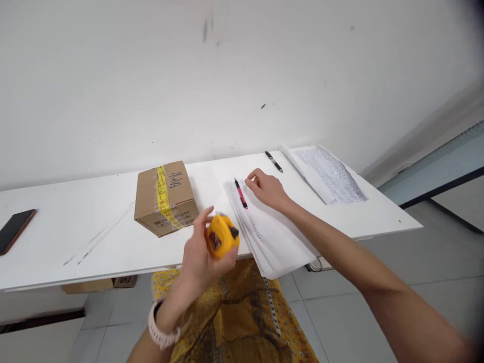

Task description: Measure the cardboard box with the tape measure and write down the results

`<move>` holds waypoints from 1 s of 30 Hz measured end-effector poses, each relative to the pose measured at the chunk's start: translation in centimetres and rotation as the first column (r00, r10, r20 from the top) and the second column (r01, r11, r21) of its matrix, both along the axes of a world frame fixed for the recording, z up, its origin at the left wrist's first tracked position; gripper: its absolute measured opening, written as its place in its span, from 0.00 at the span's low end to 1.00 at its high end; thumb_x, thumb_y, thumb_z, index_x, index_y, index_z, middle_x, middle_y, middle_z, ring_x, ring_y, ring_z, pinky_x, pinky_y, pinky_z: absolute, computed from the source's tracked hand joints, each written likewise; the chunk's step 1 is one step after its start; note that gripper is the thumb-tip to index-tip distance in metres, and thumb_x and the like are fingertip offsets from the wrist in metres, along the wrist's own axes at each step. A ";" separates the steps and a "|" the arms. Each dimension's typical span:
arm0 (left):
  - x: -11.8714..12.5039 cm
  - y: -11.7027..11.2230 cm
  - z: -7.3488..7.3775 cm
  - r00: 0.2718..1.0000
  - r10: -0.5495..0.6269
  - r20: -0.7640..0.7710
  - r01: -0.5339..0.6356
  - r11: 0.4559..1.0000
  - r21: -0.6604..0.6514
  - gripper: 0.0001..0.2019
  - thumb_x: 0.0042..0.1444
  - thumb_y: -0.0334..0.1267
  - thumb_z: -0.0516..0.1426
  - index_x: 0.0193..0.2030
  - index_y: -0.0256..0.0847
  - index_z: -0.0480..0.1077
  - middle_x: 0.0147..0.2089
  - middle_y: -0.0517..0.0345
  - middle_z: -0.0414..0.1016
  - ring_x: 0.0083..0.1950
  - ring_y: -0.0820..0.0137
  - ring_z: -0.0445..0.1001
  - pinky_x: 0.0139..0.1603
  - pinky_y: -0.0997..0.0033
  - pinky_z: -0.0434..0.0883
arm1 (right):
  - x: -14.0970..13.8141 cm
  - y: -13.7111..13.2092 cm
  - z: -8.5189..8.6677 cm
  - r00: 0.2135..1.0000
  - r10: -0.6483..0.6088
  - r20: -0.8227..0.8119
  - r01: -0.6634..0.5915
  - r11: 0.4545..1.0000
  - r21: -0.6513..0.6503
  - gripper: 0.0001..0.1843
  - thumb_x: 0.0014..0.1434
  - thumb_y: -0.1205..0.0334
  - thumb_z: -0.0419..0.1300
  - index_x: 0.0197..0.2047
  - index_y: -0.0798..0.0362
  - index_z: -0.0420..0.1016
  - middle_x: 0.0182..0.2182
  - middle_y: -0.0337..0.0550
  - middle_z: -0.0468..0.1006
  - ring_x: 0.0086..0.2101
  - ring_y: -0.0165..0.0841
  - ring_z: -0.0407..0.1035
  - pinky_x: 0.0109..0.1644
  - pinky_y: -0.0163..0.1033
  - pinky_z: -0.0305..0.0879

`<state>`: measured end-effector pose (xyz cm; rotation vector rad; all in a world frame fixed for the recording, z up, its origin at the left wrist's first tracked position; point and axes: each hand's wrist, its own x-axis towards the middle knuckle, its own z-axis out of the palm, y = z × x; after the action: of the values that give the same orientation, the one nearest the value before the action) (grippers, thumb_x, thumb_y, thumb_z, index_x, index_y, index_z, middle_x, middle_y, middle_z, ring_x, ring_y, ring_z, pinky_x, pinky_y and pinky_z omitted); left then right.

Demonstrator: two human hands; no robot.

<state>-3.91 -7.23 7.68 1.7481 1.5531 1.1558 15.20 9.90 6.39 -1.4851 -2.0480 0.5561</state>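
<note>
My left hand [200, 259] is wrapped round a yellow tape measure [222, 236] with a black part on its side, held above the table's front edge. To its left stands a closed cardboard box [149, 189] with yellow printed tape and handwriting on top. My right hand [267, 189] hovers at or rests on a stack of papers [278, 244]; the frame does not show clearly whether it touches. Its fingers are curled in, with nothing visible in them. Just left of those fingers, a red and black pen [241, 193] lies on the papers, apart from the hand.
A black pen [274, 161] lies behind the papers on the white table [102, 222]. At the right is an open booklet or sheets with a grey printed page [330, 176]. A phone [15, 229] lies far left. Behind the table rises a white wall [159, 80].
</note>
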 end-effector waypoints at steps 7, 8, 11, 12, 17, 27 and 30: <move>2.7 11.2 -1.0 0.915 0.036 -0.401 0.011 0.993 0.116 0.35 0.54 0.41 0.62 0.66 0.44 0.53 0.58 0.48 0.71 0.48 0.59 0.77 0.41 0.64 0.72 | -2.5 5.1 -2.9 0.950 0.168 0.263 -0.140 0.983 -0.122 0.26 0.58 0.54 0.60 0.58 0.53 0.65 0.39 0.50 0.80 0.37 0.43 0.72 0.37 0.39 0.59; 3.1 12.0 -1.5 0.914 -0.016 -0.406 0.067 0.991 0.112 0.35 0.54 0.41 0.62 0.66 0.44 0.53 0.58 0.48 0.70 0.49 0.60 0.76 0.41 0.64 0.72 | -2.3 5.3 -3.2 0.949 0.206 0.238 -0.181 0.976 -0.123 0.26 0.56 0.58 0.60 0.58 0.51 0.66 0.38 0.48 0.80 0.37 0.41 0.72 0.37 0.38 0.60; 3.5 12.9 -2.9 0.883 -0.155 -0.442 0.207 0.976 0.072 0.32 0.55 0.41 0.61 0.65 0.46 0.55 0.57 0.51 0.70 0.48 0.63 0.76 0.42 0.66 0.72 | -0.7 6.3 -3.7 0.983 0.183 0.003 -0.182 0.976 -0.120 0.18 0.58 0.66 0.54 0.52 0.51 0.73 0.34 0.43 0.80 0.34 0.35 0.72 0.39 0.38 0.63; 3.4 12.9 -3.2 0.861 -0.177 -0.476 0.229 0.972 0.052 0.31 0.55 0.41 0.61 0.65 0.46 0.56 0.57 0.52 0.70 0.48 0.63 0.76 0.42 0.66 0.73 | 0.2 6.7 -3.7 0.982 0.139 -0.127 -0.156 0.978 -0.135 0.18 0.58 0.67 0.52 0.49 0.52 0.75 0.32 0.43 0.80 0.32 0.34 0.71 0.39 0.38 0.64; 2.5 12.7 -3.5 0.699 -0.224 -0.679 0.288 0.958 -0.020 0.28 0.55 0.40 0.60 0.63 0.43 0.60 0.52 0.52 0.74 0.53 0.58 0.74 0.57 0.54 0.68 | 4.6 7.9 -3.4 0.719 -0.064 -0.692 -0.164 0.952 -0.258 0.17 0.55 0.66 0.57 0.48 0.57 0.75 0.36 0.48 0.82 0.37 0.34 0.75 0.48 0.43 0.69; 5.5 13.8 -1.4 0.402 -0.310 -0.861 0.362 0.918 -0.162 0.24 0.55 0.47 0.61 0.53 0.31 0.67 0.52 0.37 0.73 0.58 0.49 0.69 0.69 0.44 0.49 | 2.3 5.5 -3.6 0.635 -0.044 -0.771 -0.150 0.972 -0.179 0.21 0.55 0.42 0.63 0.37 0.50 0.64 0.21 0.36 0.76 0.26 0.31 0.71 0.36 0.39 0.68; 6.3 13.9 -1.7 0.326 -0.287 -0.901 0.366 0.917 -0.159 0.20 0.55 0.48 0.60 0.45 0.30 0.71 0.47 0.37 0.73 0.53 0.49 0.71 0.65 0.45 0.56 | 1.4 5.3 -4.1 0.671 -0.066 -0.738 -0.154 0.962 -0.226 0.23 0.62 0.38 0.53 0.33 0.51 0.67 0.16 0.34 0.69 0.21 0.28 0.62 0.30 0.36 0.62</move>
<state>2.41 6.65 5.97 2.8421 1.4968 -0.1166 16.64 15.17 2.31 -1.0605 -1.3771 1.2725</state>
